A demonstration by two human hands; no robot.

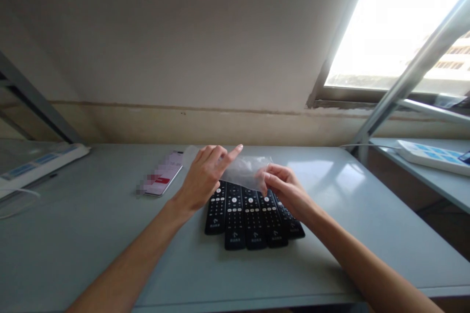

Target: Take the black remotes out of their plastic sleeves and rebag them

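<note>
A clear, thin plastic bag (240,170) stretches sideways between my two hands, above a row of remote controls. My left hand (205,173) is closed on the bag's left part with the index finger sticking out to the right; a flap of the bag shows past its far side. At the other end, my right hand (282,186) pinches the bag between thumb and fingers. Several black remote controls (235,227) lie side by side on the table below, buttons up. Their far ends are hidden by the bag and my hands.
The grey table (176,264) meets a wall at its far edge. A phone (163,173) with a lit screen lies left of my left hand. White power strips sit at far left (47,161) and on the right-hand table (433,156). Metal posts (400,83) rise at both sides.
</note>
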